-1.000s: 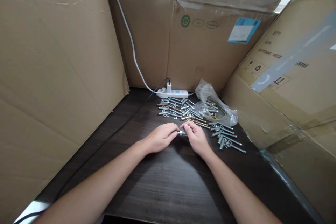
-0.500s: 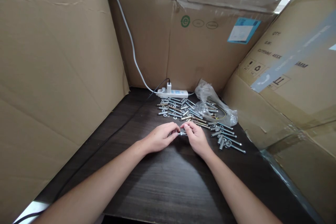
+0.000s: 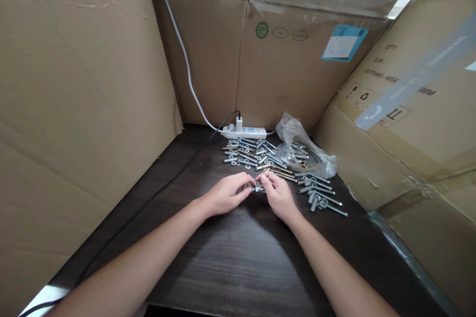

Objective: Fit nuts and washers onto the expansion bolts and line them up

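A silver bolt with a nut on it [image 3: 257, 189] lies crosswise between my two hands, low over the dark tabletop. My left hand [image 3: 231, 192] pinches its left end, and that end is hidden by the fingers. At the other end my right hand [image 3: 275, 192] closes round it with thumb and fingertips. Just beyond my fingers lie loose bolts, sleeves and washers [image 3: 245, 154], silver and some brassy. To the right of my right hand is a further group of silver bolts and sleeves [image 3: 320, 192].
A white power strip [image 3: 245, 132] with a plugged-in adapter stands at the back. Beside it lies a clear plastic bag [image 3: 293, 133]. A black cable [image 3: 159, 189] crosses the table's left side. Cardboard boxes [image 3: 208, 59] wall in the left, back and right.
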Available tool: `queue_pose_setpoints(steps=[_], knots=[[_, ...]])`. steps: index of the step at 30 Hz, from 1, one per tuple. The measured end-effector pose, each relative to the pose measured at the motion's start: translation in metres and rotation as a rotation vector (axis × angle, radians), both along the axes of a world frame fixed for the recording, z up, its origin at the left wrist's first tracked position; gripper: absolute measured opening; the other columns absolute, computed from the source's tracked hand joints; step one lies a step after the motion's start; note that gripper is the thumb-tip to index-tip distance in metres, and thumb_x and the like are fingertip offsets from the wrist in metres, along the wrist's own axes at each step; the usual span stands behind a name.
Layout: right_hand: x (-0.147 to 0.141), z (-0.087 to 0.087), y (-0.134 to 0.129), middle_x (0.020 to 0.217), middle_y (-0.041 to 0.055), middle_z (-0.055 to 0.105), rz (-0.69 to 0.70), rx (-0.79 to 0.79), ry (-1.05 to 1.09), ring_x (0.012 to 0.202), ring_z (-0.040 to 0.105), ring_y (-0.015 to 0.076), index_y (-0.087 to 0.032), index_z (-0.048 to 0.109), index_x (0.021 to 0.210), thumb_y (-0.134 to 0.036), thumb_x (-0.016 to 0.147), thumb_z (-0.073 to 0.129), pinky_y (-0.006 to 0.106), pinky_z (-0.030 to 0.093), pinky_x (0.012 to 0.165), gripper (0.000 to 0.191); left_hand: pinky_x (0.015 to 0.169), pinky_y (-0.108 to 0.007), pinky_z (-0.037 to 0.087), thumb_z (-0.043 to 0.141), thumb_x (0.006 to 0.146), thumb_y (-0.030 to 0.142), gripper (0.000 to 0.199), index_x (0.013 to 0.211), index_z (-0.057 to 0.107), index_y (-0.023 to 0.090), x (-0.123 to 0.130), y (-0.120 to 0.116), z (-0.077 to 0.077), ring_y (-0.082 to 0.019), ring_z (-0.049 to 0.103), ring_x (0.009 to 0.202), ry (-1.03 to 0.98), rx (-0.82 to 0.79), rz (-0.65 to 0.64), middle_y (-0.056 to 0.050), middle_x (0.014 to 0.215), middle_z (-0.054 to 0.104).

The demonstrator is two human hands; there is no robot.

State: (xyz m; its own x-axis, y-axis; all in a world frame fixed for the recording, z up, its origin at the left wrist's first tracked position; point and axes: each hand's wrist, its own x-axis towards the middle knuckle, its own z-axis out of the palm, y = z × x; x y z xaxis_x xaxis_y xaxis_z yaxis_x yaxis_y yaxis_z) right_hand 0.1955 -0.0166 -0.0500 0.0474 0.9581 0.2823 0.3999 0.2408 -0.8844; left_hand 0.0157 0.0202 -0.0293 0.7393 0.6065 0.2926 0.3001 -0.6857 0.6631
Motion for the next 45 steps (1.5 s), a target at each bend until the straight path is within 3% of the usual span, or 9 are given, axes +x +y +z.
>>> queue_pose_setpoints(steps=[22, 27, 34, 45], knots=[[0.0006, -0.0001, 0.0003, 0.06, 0.0, 0.05, -0.007, -0.013, -0.017, 0.065, 0.052, 0.0168, -0.017, 0.06, 0.081, -0.041, 0.089, 0.042, 0.025, 0.039, 0.058, 0.031, 0.071, -0.023, 0.043, 0.044, 0.089, 0.022, 0.017, 0.101, 0.056, 0.021, 0.0, -0.0019, 0.0027, -0.013, 0.052, 0.076, -0.004, -0.01, 0.011, 0.0, 0.085, 0.056], [-0.0013, 0.0029, -0.0016, 0.065, 0.0008, 0.054, -0.017, 0.011, -0.013, 0.06, 0.048, 0.0145, -0.017, 0.059, 0.082, -0.041, 0.089, 0.042, 0.025, 0.038, 0.056, 0.031, 0.078, -0.026, 0.043, 0.04, 0.091, 0.022, 0.018, 0.103, 0.053, 0.02, 0.0014, -0.003, 0.0034, -0.015, 0.054, 0.084, 0.021, -0.001, 0.032, -0.002, 0.095, 0.059], [-0.0037, 0.003, -0.003, 0.064, -0.0003, 0.05, -0.014, 0.02, -0.046, 0.056, 0.043, 0.0128, -0.017, 0.059, 0.083, -0.041, 0.089, 0.041, 0.024, 0.033, 0.051, 0.031, 0.073, -0.025, 0.042, 0.04, 0.093, 0.03, 0.02, 0.085, 0.053, 0.018, 0.0042, -0.0018, 0.0004, -0.015, 0.053, 0.08, 0.076, 0.051, 0.004, -0.002, 0.085, 0.058], [-0.0039, 0.0038, -0.0032, 0.07, 0.0013, 0.057, -0.015, 0.033, -0.035, 0.061, 0.049, 0.0137, -0.017, 0.06, 0.082, -0.039, 0.089, 0.042, 0.024, 0.039, 0.057, 0.03, 0.072, -0.026, 0.043, 0.047, 0.09, 0.031, 0.015, 0.096, 0.054, 0.019, 0.0029, -0.0051, 0.006, -0.015, 0.053, 0.079, 0.057, 0.02, 0.043, -0.002, 0.089, 0.058]])
